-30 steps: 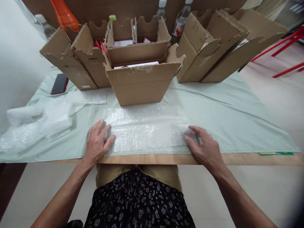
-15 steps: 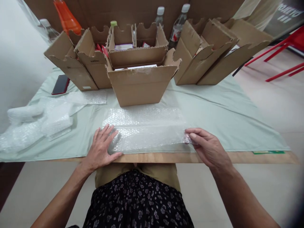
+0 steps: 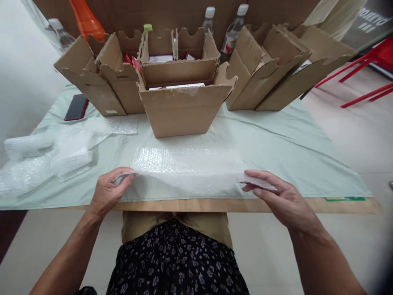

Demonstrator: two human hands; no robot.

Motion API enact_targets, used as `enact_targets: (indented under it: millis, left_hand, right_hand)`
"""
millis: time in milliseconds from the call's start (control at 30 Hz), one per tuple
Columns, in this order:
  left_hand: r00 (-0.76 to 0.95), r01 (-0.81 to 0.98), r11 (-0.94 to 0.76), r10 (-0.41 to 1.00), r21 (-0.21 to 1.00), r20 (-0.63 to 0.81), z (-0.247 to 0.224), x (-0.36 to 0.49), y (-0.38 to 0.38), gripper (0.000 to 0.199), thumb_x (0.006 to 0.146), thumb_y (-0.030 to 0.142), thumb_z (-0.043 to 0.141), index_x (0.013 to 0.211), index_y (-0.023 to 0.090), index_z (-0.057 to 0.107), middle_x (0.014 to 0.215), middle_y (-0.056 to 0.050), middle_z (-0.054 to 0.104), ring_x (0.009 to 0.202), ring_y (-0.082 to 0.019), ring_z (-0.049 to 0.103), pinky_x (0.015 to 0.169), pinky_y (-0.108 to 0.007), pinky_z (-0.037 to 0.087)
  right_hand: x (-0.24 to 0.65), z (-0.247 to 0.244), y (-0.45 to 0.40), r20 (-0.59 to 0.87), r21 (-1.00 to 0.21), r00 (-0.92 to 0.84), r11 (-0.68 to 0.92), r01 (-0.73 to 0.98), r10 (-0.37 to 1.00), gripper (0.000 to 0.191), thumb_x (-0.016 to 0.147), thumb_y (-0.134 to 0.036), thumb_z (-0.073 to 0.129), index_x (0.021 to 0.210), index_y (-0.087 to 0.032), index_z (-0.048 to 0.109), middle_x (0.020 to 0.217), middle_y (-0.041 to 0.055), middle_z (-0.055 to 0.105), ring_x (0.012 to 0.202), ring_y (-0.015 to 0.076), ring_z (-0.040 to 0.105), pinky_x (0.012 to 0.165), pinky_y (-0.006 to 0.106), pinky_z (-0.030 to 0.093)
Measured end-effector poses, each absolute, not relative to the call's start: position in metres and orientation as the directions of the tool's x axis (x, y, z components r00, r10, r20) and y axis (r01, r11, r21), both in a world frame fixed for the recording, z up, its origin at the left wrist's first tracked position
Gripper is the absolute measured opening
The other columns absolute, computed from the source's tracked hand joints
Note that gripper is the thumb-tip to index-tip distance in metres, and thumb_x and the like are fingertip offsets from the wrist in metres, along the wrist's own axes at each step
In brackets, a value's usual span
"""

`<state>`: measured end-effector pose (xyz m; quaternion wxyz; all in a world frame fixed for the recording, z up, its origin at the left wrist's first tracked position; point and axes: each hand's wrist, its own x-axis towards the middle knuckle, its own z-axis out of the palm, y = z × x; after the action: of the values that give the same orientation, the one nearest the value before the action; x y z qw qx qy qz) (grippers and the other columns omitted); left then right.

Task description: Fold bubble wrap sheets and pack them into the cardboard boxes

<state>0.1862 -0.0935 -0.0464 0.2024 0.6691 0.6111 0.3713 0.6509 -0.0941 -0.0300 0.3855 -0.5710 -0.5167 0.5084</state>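
Clear, shiny bubble wrap [image 3: 184,160] lies near the front edge of the desk [image 3: 196,205], its near part lifted. The left hand [image 3: 107,190] pinches its left end, the right hand [image 3: 285,200] its right. Pale green cloth [image 3: 285,143] stretches rightward; a cardboard box [image 3: 184,114] stands just behind.

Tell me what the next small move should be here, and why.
Probably to fold the near part of the bubble wrap over its far part: the left hand and right hand hold opposite ends of the near part, while the far part lies spread on the pale green cloth.
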Motion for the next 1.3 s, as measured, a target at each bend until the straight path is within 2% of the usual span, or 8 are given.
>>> enact_targets:
  millis: [167, 400, 700, 800, 933, 1033, 1167, 1300]
  left_hand:
    - [-0.167, 0.6, -0.049, 0.968, 0.798, 0.185, -0.042, 0.189, -0.082, 0.019, 0.084, 0.041, 0.073, 0.084, 0.023, 0.08, 0.087, -0.002, 0.082, 0.081, -0.02, 0.075, 0.081, -0.03, 0.058]
    - [-0.269, 0.564, 0.107, 0.961, 0.818, 0.06, -0.057, 0.193, -0.062, 0.028, 0.083, 0.048, 0.069, 0.082, 0.021, 0.074, 0.079, -0.001, 0.074, 0.076, -0.018, 0.066, 0.075, -0.029, 0.051]
    - [-0.262, 0.827, 0.208, 0.964, 0.523, 0.032, -0.048, 0.201, -0.04, 0.027, 0.082, 0.047, 0.056, 0.082, 0.024, 0.069, 0.076, -0.001, 0.072, 0.07, -0.02, 0.064, 0.075, -0.032, 0.049]
    - [-0.247, 0.878, 0.215, 0.969, 0.428, 0.021, -0.051, 0.198, -0.038, 0.033, 0.083, 0.048, 0.057, 0.095, 0.022, 0.072, 0.089, -0.005, 0.076, 0.079, -0.024, 0.068, 0.081, -0.036, 0.052]
    - [-0.258, 0.915, 0.231, 0.965, 0.33, 0.041, -0.052, 0.195, -0.039, 0.053, 0.084, 0.051, 0.06, 0.124, 0.018, 0.07, 0.11, -0.01, 0.075, 0.086, -0.027, 0.07, 0.085, -0.04, 0.053]
    - [-0.26, 0.93, 0.25, 0.966, 0.269, 0.001, -0.047, 0.195, -0.039, 0.057, 0.085, 0.052, 0.06, 0.13, 0.017, 0.068, 0.11, -0.011, 0.075, 0.095, -0.031, 0.071, 0.081, -0.04, 0.051]
    - [-0.285, 0.925, 0.308, 0.95, 0.222, -0.128, -0.041, 0.198, -0.035, 0.034, 0.086, 0.049, 0.06, 0.103, 0.022, 0.07, 0.084, -0.006, 0.074, 0.084, -0.031, 0.07, 0.07, -0.036, 0.044]
    - [-0.206, 0.939, 0.228, 0.973, 0.258, -0.108, -0.04, 0.2, -0.037, 0.024, 0.083, 0.042, 0.058, 0.067, 0.025, 0.052, 0.07, -0.003, 0.064, 0.069, -0.023, 0.06, 0.064, -0.033, 0.036]
  right_hand:
    - [0.645, -0.031, -0.082, -0.095, -0.873, 0.012, -0.089, 0.48, 0.995, 0.035, 0.085, -0.058, 0.075, 0.097, -0.026, 0.083, 0.09, 0.0054, 0.078, 0.089, 0.0233, 0.073, 0.088, 0.039, 0.059]
    - [0.636, -0.055, -0.038, 0.111, -0.846, 0.192, -0.009, 0.533, 0.975, 0.027, 0.079, -0.05, 0.076, 0.072, -0.024, 0.072, 0.097, 0.0079, 0.073, 0.09, 0.0234, 0.068, 0.077, 0.037, 0.055]
    - [0.62, -0.071, -0.001, 0.125, -0.685, 0.12, -0.002, 0.728, 0.985, 0.02, 0.081, -0.041, 0.067, 0.072, -0.024, 0.065, 0.094, 0.0081, 0.074, 0.088, 0.0252, 0.067, 0.09, 0.044, 0.054]
    - [0.62, -0.068, 0.001, 0.06, -0.58, 0.091, -0.039, 0.814, 0.994, 0.016, 0.079, -0.038, 0.068, 0.08, -0.022, 0.069, 0.095, 0.0093, 0.074, 0.089, 0.0271, 0.067, 0.092, 0.046, 0.052]
    - [0.62, -0.064, 0.003, -0.006, -0.536, 0.12, -0.104, 0.838, 0.993, 0.045, 0.079, -0.042, 0.068, 0.118, -0.019, 0.072, 0.104, 0.0098, 0.075, 0.085, 0.025, 0.067, 0.087, 0.043, 0.053]
    - [0.618, -0.063, 0.01, 0.012, -0.495, 0.12, -0.098, 0.863, 0.993, 0.051, 0.08, -0.046, 0.068, 0.122, -0.018, 0.072, 0.105, 0.0099, 0.075, 0.082, 0.0235, 0.066, 0.08, 0.039, 0.051]
    - [0.615, -0.06, 0.021, -0.027, -0.445, 0.074, -0.078, 0.892, 0.997, 0.029, 0.076, -0.044, 0.071, 0.093, -0.021, 0.073, 0.084, 0.0064, 0.073, 0.075, 0.023, 0.063, 0.067, 0.034, 0.044]
    - [0.613, -0.051, 0.015, -0.042, -0.536, 0.017, -0.037, 0.843, 0.999, 0.018, 0.078, -0.039, 0.066, 0.072, -0.023, 0.061, 0.07, 0.0036, 0.066, 0.066, 0.0195, 0.058, 0.063, 0.033, 0.04]
